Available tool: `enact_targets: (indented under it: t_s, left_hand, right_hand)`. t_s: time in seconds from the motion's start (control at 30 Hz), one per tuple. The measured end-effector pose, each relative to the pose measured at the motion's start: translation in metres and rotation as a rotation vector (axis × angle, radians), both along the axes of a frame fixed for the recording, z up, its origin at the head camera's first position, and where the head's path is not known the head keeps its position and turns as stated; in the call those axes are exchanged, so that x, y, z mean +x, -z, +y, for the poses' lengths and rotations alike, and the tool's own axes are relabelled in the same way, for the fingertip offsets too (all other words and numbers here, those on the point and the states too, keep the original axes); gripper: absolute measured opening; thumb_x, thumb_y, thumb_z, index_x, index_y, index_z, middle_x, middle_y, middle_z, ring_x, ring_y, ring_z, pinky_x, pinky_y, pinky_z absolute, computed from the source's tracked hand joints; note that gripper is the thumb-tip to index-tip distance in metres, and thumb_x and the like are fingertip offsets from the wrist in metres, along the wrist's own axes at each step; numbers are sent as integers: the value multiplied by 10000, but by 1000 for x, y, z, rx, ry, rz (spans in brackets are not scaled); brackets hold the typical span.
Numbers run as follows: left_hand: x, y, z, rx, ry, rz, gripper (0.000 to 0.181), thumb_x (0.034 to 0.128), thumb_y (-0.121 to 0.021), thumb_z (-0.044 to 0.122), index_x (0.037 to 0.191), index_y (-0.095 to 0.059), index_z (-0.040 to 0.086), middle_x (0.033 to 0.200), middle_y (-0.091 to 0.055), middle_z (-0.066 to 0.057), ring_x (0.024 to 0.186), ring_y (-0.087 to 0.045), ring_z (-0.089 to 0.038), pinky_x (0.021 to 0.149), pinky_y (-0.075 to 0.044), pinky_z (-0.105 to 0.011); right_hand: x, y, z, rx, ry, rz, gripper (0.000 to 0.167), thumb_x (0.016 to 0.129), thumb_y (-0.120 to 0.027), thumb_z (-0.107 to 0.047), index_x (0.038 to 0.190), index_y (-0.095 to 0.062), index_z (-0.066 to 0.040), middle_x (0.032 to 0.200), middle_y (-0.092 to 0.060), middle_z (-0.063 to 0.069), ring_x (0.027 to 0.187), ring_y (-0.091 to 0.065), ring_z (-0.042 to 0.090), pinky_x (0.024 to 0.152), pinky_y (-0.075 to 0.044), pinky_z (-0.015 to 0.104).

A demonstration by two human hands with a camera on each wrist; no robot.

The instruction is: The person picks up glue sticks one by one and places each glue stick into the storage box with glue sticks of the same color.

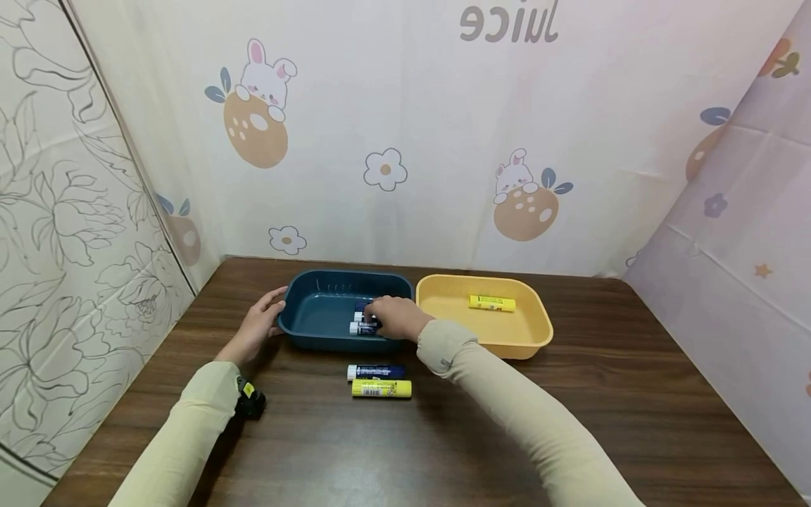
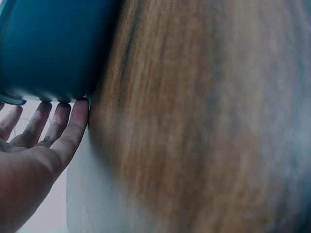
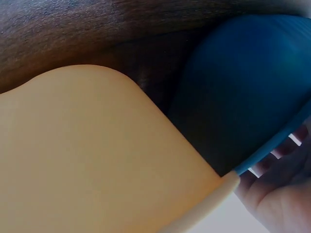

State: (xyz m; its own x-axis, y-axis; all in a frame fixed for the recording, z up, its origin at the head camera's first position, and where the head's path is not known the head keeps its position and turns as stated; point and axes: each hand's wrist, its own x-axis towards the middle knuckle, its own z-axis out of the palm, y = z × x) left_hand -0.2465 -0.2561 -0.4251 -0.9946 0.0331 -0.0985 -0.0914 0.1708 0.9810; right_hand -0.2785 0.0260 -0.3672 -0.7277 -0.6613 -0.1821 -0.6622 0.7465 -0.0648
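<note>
In the head view, the left hand (image 1: 258,325) touches the left end of the dark blue tray (image 1: 323,345). The left wrist view has that hand (image 2: 43,145) with extended fingertips against the tray's side (image 2: 53,53). The right hand (image 1: 398,318) reaches over the tray's right part, its fingers bent down by glue sticks with white caps (image 1: 362,329); whether it pinches one is hidden. In the right wrist view, the tray wall (image 3: 243,87) covers part of this hand (image 3: 284,204). Nearer the front lie a navy stick (image 1: 380,371) and a yellow stick (image 1: 381,389), side by side.
A yellow tray (image 1: 540,327) stands against the blue tray's right end, with one yellow glue stick (image 1: 492,303) inside. Beside the left wrist is a small black object (image 1: 250,401). A patterned curtain (image 1: 431,211) hangs behind the wooden table (image 1: 602,394).
</note>
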Motion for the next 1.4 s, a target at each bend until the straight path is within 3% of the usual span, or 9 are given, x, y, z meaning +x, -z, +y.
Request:
enact_targets:
  t_s: [0.33, 0.7, 0.93, 1.13, 1.4]
  left_hand:
    - [0, 2, 1, 6, -3, 9, 515, 1052, -331, 273, 1522, -216, 98, 1420, -297, -244, 1217, -398, -333, 854, -497, -328]
    - [0, 0, 2, 15, 1, 9, 518, 1052, -331, 277, 1523, -212, 98, 1434, -290, -246, 1251, -380, -350, 852, -495, -320]
    - [0, 0, 3, 5, -5, 5, 520, 1051, -333, 278, 1525, -209, 102, 1438, -286, -249, 1261, -374, -360, 861, -496, -330]
    - [0, 1, 2, 7, -3, -5, 517, 1052, -331, 278, 1524, -211, 104, 1442, -283, -244, 1252, -379, -351, 849, -498, -310]
    - [-1, 0, 0, 12, -5, -6, 520, 1051, -332, 282, 1525, -210, 108, 1472, -253, -237, 1275, -356, -358, 887, -486, -354]
  right_hand:
    - [-5, 7, -1, 21, 31, -13, 259, 872, -715, -178, 1129, -682, -178, 1114, -636, 3, 913, -551, 136, 828, -506, 325]
    - [-10, 10, -4, 40, 50, -18, 272, 869, -718, -168, 1138, -679, -171, 1109, -644, 7, 928, -558, 142, 870, -497, 340]
    - [-10, 5, -2, 23, 56, -18, 253, 867, -719, -195, 1116, -680, -169, 1096, -641, 5, 901, -553, 134, 827, -505, 336]
    - [3, -14, 4, -40, 48, 51, 310, 868, -708, -236, 1155, -663, -129, 1116, -625, 37, 944, -563, 162, 833, -501, 340]
    - [37, -31, 15, -168, -42, 138, 314, 869, -702, -208, 1166, -662, -114, 1073, -631, 46, 835, -555, 151, 780, -513, 298]
